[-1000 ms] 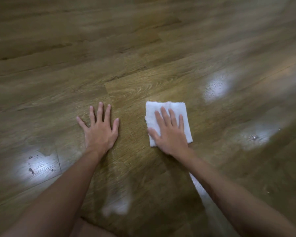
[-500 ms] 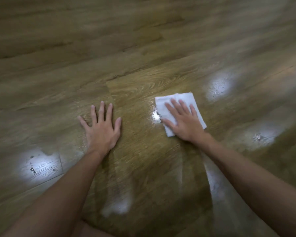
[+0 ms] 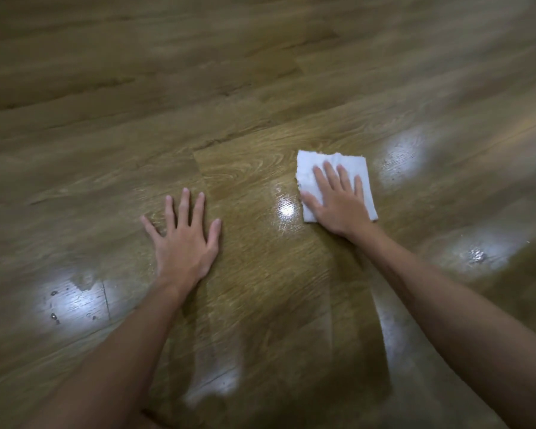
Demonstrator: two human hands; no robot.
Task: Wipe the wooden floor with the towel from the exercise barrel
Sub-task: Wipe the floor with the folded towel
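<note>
Your right hand (image 3: 338,202) lies flat, fingers straight, pressing a folded white towel (image 3: 351,165) onto the wooden floor (image 3: 260,88). Your left hand (image 3: 184,236) rests palm-down with fingers spread on the bare boards, well apart from the towel. Wet sheen beside the towel's left edge (image 3: 285,209); droplets in glare patches at lower left (image 3: 72,305) and far right (image 3: 477,255).

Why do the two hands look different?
The right hand presses a white towel; the left hand lies on the bare floor. The left hand's fingers spread wide; the right hand's stay closer together. The right hand reaches farther forward. Both lie flat, palms down.
</note>
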